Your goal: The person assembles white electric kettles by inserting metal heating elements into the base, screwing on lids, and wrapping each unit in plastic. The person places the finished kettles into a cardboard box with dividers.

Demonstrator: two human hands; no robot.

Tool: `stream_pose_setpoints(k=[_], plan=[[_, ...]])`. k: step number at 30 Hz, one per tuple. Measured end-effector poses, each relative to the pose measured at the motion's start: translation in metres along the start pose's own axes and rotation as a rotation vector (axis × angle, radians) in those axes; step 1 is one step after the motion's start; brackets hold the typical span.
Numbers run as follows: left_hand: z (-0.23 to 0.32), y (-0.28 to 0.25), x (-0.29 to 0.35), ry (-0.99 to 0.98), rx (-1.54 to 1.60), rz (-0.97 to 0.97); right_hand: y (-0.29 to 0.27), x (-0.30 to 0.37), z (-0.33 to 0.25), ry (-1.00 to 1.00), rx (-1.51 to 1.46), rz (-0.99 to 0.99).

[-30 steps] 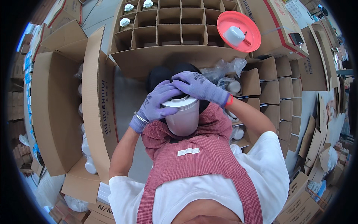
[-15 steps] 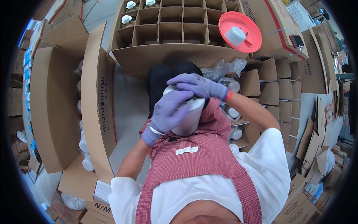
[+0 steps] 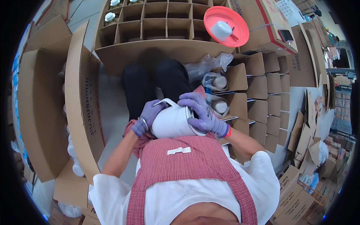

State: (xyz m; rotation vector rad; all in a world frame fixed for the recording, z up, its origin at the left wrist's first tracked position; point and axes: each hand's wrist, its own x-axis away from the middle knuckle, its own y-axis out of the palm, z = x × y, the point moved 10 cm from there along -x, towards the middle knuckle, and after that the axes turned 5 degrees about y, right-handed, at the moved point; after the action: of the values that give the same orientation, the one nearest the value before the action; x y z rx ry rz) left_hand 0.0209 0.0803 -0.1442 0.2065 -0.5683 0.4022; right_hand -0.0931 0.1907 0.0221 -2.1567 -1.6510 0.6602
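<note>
A white jug (image 3: 170, 122) with a looped handle lies tilted on its side in my lap, over the pink checked apron (image 3: 195, 157). Gloved in purple, my left hand (image 3: 149, 117) is closed round its left end, near the handle. At the other end, my right hand (image 3: 202, 114) grips the rim, with fingers along the edge and the thumb on the body. Part of the right end is hidden by those fingers.
Ahead stands a divided carton (image 3: 155, 29) with several bottles; a red plate (image 3: 227, 26) holding a white cup (image 3: 221, 30) rests on its right corner. Another divided carton (image 3: 257, 86) at the right holds plastic-wrapped items. An open carton (image 3: 45, 112) flanks my left.
The jug has turned from nearly upright to lying sideways. My hands have moved apart, from together at its top to its two ends. The whole view has shifted slightly.
</note>
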Motion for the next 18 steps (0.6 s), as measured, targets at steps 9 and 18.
stream_pose_setpoints(k=[9,18], plan=[[0.009,0.017,0.005,-0.007,0.293,-0.181,-0.006,-0.006,-0.033,-0.276,-0.033,-0.057],[0.140,-0.014,0.053,0.445,0.079,0.261,-0.067,-0.010,-0.020,-0.269,0.042,0.232]])
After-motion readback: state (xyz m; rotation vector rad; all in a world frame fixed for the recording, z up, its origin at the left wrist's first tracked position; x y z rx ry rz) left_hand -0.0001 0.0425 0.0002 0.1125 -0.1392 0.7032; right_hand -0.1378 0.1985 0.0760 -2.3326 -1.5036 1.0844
